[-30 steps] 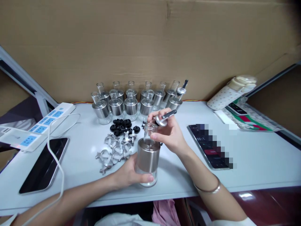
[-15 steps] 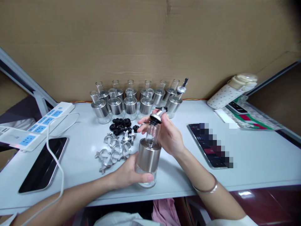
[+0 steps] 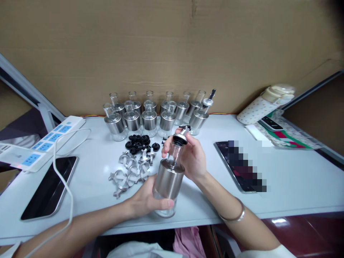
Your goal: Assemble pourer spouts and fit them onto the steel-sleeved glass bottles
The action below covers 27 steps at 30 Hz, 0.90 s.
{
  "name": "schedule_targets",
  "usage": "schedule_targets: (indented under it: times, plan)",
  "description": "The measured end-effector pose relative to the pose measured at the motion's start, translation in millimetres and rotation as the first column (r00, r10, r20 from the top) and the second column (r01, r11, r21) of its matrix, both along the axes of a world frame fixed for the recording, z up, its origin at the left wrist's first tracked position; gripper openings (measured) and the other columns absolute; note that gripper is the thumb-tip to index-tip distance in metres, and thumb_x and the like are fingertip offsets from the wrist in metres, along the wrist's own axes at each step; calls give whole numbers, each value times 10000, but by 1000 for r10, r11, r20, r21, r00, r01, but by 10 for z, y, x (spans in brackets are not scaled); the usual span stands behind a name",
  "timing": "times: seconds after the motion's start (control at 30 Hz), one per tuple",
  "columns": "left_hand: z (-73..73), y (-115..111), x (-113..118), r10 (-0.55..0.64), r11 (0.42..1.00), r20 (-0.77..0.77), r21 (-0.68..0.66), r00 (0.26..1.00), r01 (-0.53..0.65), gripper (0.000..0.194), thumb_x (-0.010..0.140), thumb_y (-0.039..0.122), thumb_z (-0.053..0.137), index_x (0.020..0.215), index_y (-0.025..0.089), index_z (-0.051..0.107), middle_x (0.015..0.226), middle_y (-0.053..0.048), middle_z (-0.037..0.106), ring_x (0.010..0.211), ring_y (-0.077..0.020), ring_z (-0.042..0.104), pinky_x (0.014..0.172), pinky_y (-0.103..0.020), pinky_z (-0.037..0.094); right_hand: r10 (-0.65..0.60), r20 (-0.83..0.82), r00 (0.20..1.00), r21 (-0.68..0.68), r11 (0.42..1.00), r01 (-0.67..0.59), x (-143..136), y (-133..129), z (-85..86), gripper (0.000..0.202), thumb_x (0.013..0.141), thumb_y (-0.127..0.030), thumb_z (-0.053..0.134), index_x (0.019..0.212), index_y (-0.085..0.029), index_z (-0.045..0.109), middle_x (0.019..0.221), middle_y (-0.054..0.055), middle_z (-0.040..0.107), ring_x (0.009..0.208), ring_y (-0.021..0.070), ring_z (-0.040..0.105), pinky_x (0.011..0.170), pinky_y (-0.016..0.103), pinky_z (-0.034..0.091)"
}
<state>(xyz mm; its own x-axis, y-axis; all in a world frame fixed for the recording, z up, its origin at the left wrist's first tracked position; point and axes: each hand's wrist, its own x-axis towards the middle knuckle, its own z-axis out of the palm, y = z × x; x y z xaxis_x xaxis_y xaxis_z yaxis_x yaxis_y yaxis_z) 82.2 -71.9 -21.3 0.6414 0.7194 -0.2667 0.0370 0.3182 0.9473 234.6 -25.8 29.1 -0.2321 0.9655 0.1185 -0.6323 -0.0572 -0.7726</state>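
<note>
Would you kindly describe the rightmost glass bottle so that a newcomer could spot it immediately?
Find the brown cardboard wall behind the white table. Before it stand clear glass bottles with silver metal sleeves. The rightmost glass bottle alone among them wears a silver-and-black pourer spout.
</note>
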Motion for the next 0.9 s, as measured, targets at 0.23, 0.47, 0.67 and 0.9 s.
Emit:
schedule_targets:
  times: [0.23,0.47,0.67,0.9]
  plan:
    - [33,-6,-2,-30,999,32,-22,999,30,553,580,504,772,934,137,559,832,-45,628,768,-193,566,696,-307,413,85,1,996,-78,993,-84,45,9,32,302,794,-522,538,864,-239,459,564,-38,634,472,153,612,517,276,477]
    - [50,1,11,-36,999,53,-29,998,38,546,569,481,780,931,143,548,810,-38,624,743,-186,562,676,-301,410,129,43,991,-110,986,-123,84,31,29,380,796,-614,529,849,-244,458,528,-53,595,426,146,596,471,265,453]
    - [50,2,4,-29,998,40,-53,999,31,561,561,476,785,949,148,546,829,-41,638,767,-196,574,693,-309,424,134,49,990,-55,990,-131,77,26,47,384,783,-593,577,836,-236,448,550,-52,622,442,153,628,477,263,482]
    - [28,1,-9,-15,997,72,-68,997,20,520,567,469,791,910,130,599,823,-51,661,762,-195,591,708,-308,442,96,4,995,-17,995,-96,11,-12,9,337,830,-557,544,908,-242,452,641,-32,659,544,154,668,551,271,521]
